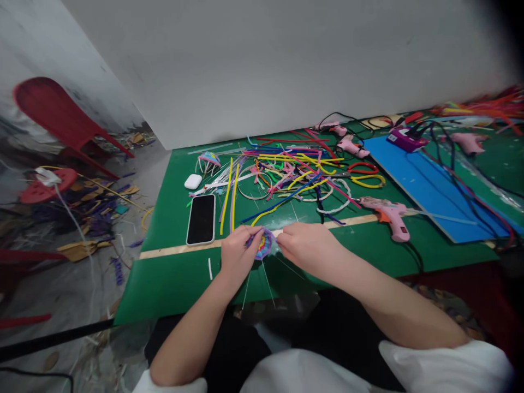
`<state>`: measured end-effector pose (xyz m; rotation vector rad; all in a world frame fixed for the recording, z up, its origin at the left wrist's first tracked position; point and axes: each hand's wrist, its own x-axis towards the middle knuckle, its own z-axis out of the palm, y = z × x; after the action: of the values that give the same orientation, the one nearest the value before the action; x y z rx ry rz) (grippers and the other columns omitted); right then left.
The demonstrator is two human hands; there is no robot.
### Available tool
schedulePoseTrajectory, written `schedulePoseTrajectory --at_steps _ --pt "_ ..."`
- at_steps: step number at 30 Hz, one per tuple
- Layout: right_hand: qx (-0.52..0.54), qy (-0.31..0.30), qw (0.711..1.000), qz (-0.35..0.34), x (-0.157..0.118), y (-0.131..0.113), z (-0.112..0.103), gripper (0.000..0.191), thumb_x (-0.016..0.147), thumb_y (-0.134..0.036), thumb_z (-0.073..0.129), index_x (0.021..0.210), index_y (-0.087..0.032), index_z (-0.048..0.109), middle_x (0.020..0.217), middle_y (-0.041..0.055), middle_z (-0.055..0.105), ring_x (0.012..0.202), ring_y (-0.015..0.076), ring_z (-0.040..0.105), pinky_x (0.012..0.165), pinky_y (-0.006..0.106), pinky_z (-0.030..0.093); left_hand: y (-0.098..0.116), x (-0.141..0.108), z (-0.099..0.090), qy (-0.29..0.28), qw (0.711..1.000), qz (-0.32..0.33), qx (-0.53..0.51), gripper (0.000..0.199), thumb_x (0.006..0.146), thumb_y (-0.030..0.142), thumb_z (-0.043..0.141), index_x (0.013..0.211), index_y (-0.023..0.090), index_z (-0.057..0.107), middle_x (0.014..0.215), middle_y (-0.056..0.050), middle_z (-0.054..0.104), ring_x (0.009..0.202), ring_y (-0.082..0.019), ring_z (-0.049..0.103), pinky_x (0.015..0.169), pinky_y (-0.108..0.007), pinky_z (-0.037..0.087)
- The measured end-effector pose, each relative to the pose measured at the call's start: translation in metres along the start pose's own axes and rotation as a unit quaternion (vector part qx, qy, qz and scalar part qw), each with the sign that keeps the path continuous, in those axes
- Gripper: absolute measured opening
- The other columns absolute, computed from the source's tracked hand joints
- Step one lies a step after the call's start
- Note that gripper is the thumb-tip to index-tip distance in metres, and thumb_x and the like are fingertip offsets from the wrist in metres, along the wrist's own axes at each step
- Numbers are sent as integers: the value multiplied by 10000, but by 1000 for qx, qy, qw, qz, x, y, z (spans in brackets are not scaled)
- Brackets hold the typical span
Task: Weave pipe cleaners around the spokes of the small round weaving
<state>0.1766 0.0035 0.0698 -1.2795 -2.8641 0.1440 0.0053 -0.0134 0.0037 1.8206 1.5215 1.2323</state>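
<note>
Near the table's front edge, a small round woven piece [264,246] with purple, blue, yellow and pink rings has thin stiff wires sticking out around it. My left hand [238,250] is closed on its left side, thumb and fingers pinching the rim. At its right edge my right hand [306,245] is closed in a pinch; what lies between those fingertips is too small to make out. Just beyond my hands lies a tangled pile of coloured pipe cleaners [286,169]. Left of it are long yellow strands [226,196] and a small domed woven piece [209,159].
A phone [201,220] and white earbud case [193,182] lie at left. Scissors [366,174], a pink glue gun [391,215] and a blue board [434,191] are at right. More glue guns, cords and a purple power block [408,140] sit behind. A red chair [61,117] stands left.
</note>
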Motion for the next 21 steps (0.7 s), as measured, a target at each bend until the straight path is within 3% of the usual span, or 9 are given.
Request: schedulePoseTrajectory --at_steps 4,8,11,14,17,19,21 --pt "-37 53 998 -28 4 -8 -5 166 809 -116 503 700 -151 622 670 74 622 684 181 542 517 299 268 5 -4 2 -8 998 57 22 138 822 235 561 872 194 683 835 -34 686 793 -139 632 765 -255 489" --pt "-11 57 998 -17 9 9 -10 187 813 -136 511 688 -164 647 691 71 649 724 190 539 539 294 286 6 -4 1 -45 995 87 5 145 823 226 558 892 209 685 841 -33 693 794 -143 636 766 -262 495" --pt "82 30 996 12 17 29 -14 167 798 -225 566 681 -185 679 702 48 675 699 171 555 544 274 305 7 -2 -4 -99 990 89 -45 140 811 220 573 884 211 692 857 -37 697 799 -143 638 769 -264 498" --pt "249 -62 966 -32 25 48 -18 137 764 -291 605 695 -206 686 648 -10 664 578 112 539 507 235 322 10 0 -9 -130 984 58 -105 99 782 236 612 814 212 702 794 -37 695 761 -148 636 737 -268 504" --pt "356 -65 932 -5 26 56 -15 203 764 -335 591 673 -176 678 591 -13 632 524 97 514 475 217 335 12 1 -13 -44 987 -4 -155 75 751 258 648 756 201 697 768 -36 685 739 -145 626 700 -258 507" --pt "406 -8 913 37 21 53 -6 222 775 -336 576 680 -163 678 586 -4 628 539 104 528 488 215 365 11 1 -13 44 983 -38 -172 80 743 269 657 748 197 691 787 -32 681 752 -140 622 704 -251 507" --pt "431 63 899 49 13 44 7 208 791 -312 568 704 -164 685 623 11 647 593 118 566 539 221 410 8 1 -12 96 977 -64 -181 97 739 285 659 751 194 690 804 -29 678 767 -140 622 719 -252 509"
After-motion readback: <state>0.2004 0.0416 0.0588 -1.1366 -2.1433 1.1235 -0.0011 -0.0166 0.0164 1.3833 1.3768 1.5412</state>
